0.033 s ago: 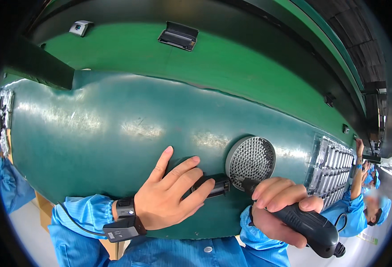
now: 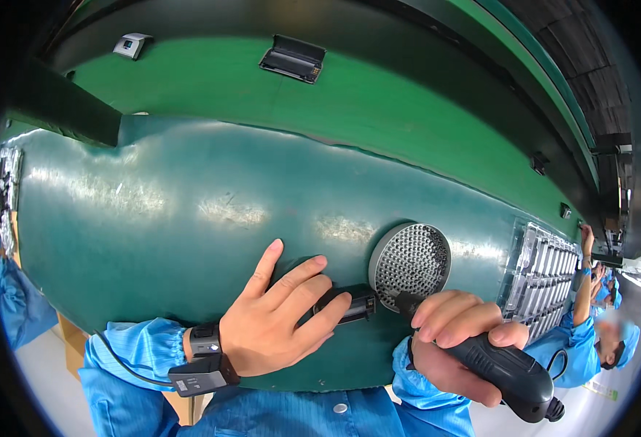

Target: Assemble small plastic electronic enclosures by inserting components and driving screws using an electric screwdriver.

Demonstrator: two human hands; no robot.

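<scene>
My left hand lies palm down on the bench, holding a black rectangular housing against it. The index finger crosses the housing, and the hand hides much of that part. In my right hand is a black electric screwdriver, its fingers wrapped round the body. The tool's front end points left and slightly up, between the housing and a round grey dish. Its very tip is hard to make out. That dish has a bumpy, dimpled-looking inside and sits just beyond the screwdriver's nose.
A clear plastic tray with several compartments stands at the right. On the green ledge beyond the bench rests an open black case and a small silver device. Co-workers in blue are at the right; a blue sleeve shows left.
</scene>
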